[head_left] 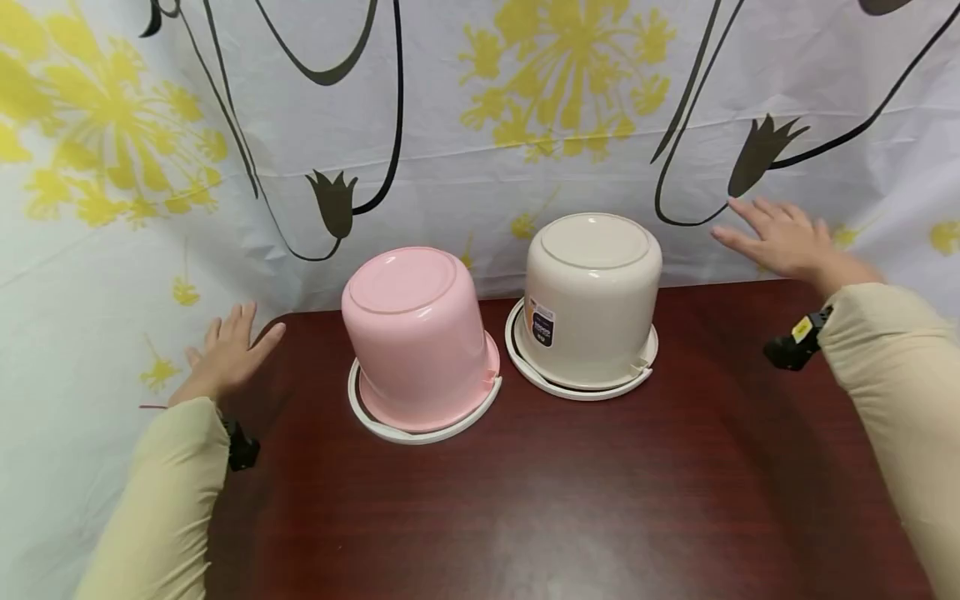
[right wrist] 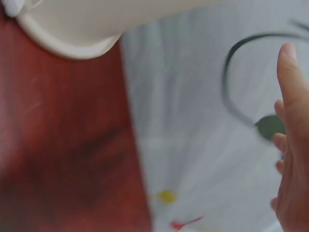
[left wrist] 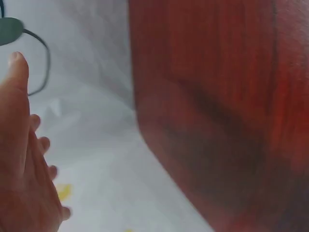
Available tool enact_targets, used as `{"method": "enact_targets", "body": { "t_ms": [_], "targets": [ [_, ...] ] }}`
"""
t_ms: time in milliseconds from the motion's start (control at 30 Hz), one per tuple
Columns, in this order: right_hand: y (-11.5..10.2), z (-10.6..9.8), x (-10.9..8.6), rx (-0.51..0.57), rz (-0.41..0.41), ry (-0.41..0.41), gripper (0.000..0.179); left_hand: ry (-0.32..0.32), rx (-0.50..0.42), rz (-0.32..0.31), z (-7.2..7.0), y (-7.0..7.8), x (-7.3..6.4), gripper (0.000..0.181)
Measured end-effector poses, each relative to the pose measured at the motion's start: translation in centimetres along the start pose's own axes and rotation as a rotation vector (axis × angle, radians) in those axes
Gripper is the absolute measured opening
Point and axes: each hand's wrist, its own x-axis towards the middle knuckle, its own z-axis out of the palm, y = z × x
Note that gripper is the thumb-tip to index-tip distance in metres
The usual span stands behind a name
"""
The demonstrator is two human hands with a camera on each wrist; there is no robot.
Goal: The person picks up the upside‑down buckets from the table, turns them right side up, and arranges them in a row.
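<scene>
A pink bucket (head_left: 416, 350) stands upside down on the dark red table, its white handle (head_left: 420, 437) lying round the rim. To its right is a cream bucket (head_left: 596, 308), also bottom up, with a label on its side and its handle down around the rim. My left hand (head_left: 227, 354) is raised at the table's left edge, fingers spread, apart from the pink bucket. Over the far right of the table my right hand (head_left: 783, 242) is held up with fingers extended, to the right of the cream bucket. Neither hand holds anything. Part of the cream bucket's rim (right wrist: 82, 52) shows in the right wrist view.
A white curtain (head_left: 450, 125) with yellow flowers and dark stems hangs behind the table and along its left side. The brown-red table (head_left: 525, 500) stretches forward from the buckets. A small black camera sits on each wrist.
</scene>
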Motion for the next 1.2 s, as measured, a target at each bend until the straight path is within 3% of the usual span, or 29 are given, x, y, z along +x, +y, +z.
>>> {"method": "enact_targets", "body": {
  "t_ms": [233,467,700,933,1200],
  "targets": [
    [-6.2,-3.7,-0.5,0.141,-0.285,0.111,0.061,0.137,0.039,0.114,-2.2,1.7,-1.1,0.074],
    [-14.4,-4.5,-3.5,0.078,-0.468,0.188,0.057,0.199,0.020,0.241,-3.0,4.9,-3.2,0.048],
    [-20.4,-1.6,-4.3,0.009,-0.689,0.210,0.044,0.222,0.010,0.417,-1.4,7.5,-4.5,0.033],
    [-23.9,2.6,-3.8,-0.017,-0.843,0.137,0.035,0.131,0.003,0.443,0.5,9.5,-5.4,0.031],
    [-25.5,6.9,-2.7,-0.037,-0.874,0.019,0.029,0.049,-0.014,0.494,3.5,9.8,-5.9,0.028]
  ]
}}
